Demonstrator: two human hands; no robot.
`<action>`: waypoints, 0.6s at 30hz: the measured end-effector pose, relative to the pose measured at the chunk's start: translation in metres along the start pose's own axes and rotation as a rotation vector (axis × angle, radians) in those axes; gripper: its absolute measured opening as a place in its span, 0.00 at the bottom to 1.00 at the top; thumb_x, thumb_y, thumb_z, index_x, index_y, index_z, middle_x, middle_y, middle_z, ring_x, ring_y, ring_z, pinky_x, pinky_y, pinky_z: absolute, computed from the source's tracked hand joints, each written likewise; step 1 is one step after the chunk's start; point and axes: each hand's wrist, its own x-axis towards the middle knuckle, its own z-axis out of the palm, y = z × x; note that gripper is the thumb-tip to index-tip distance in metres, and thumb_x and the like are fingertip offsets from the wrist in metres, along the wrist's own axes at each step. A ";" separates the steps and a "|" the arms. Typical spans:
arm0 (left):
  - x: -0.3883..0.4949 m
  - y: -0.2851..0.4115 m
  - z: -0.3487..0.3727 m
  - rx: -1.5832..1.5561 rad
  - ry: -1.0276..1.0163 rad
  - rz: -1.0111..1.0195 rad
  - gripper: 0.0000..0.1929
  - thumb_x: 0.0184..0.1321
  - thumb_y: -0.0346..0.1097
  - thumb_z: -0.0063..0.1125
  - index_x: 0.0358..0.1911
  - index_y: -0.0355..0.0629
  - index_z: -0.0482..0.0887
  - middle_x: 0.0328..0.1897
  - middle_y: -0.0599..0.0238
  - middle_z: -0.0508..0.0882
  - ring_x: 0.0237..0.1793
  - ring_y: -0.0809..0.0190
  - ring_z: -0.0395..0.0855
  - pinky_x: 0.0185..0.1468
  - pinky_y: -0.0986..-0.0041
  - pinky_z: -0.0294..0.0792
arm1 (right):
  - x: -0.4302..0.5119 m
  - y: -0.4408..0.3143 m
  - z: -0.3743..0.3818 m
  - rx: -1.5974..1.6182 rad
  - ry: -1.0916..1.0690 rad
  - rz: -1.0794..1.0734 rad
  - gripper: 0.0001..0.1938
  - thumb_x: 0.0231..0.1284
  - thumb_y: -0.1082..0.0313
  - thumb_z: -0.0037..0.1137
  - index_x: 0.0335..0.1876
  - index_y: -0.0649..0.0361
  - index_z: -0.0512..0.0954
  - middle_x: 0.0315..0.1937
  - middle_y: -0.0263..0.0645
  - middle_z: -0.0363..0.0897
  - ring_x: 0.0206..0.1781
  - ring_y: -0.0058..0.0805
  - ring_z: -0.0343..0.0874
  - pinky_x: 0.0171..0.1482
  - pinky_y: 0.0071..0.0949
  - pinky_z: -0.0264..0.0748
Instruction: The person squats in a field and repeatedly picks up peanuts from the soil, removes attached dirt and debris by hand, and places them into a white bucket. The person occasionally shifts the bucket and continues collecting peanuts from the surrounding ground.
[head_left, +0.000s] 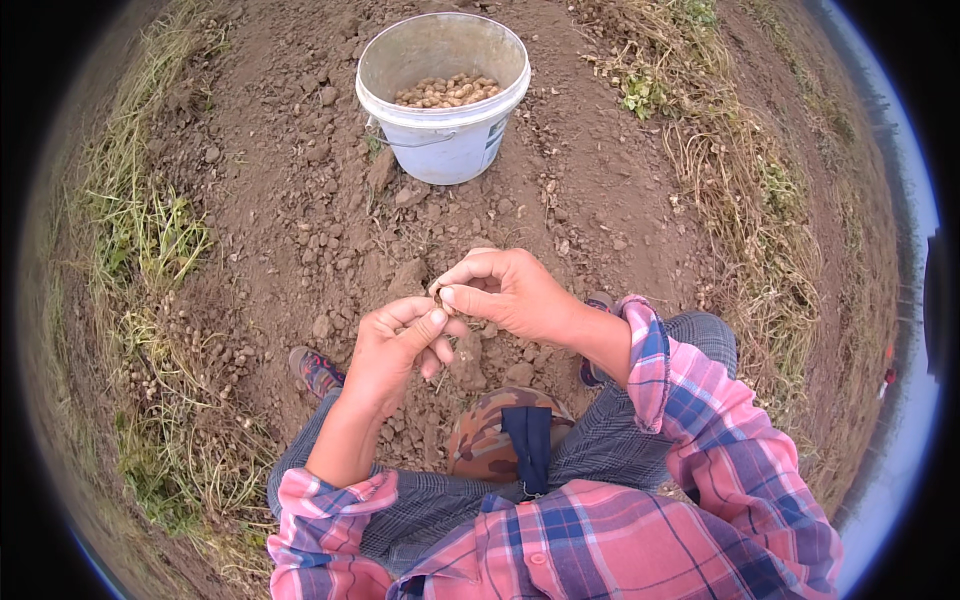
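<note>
My left hand (401, 341) and my right hand (517, 295) meet at the fingertips above the bare soil. Between them is pinched a small brown pod (440, 298), which looks like a peanut; the fingers and thumbs cover most of it. Beyond my hands stands a white plastic bucket (450, 150) with a wire handle. Unshelled peanuts (448, 91) lie inside it, well below the rim.
Pulled peanut plants (187, 375) lie in a row at left, some with pods attached. Another row of dry plants (720, 150) runs along the right. Clods (409, 277) dot the soil. Between my legs is a camouflage-patterned cushion (480, 442) with a dark strap (531, 446).
</note>
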 end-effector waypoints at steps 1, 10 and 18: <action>-0.001 0.001 0.000 -0.016 0.010 -0.009 0.09 0.66 0.37 0.57 0.39 0.38 0.83 0.30 0.64 0.86 0.21 0.74 0.78 0.20 0.85 0.66 | 0.001 0.000 -0.001 0.069 -0.014 0.037 0.11 0.65 0.64 0.59 0.46 0.63 0.81 0.39 0.31 0.77 0.40 0.16 0.76 0.41 0.18 0.73; -0.006 0.008 0.002 -0.078 0.014 -0.022 0.10 0.67 0.38 0.56 0.38 0.37 0.83 0.31 0.65 0.85 0.18 0.78 0.71 0.16 0.87 0.57 | 0.002 -0.010 -0.004 0.216 -0.072 0.183 0.13 0.66 0.62 0.57 0.49 0.62 0.82 0.34 0.30 0.81 0.37 0.15 0.75 0.40 0.19 0.73; -0.004 -0.004 0.001 0.078 0.117 0.120 0.11 0.66 0.36 0.57 0.43 0.35 0.82 0.32 0.66 0.85 0.26 0.77 0.77 0.27 0.87 0.63 | -0.002 -0.002 0.004 0.275 0.044 0.259 0.13 0.65 0.62 0.58 0.46 0.64 0.80 0.35 0.34 0.81 0.37 0.20 0.79 0.42 0.22 0.79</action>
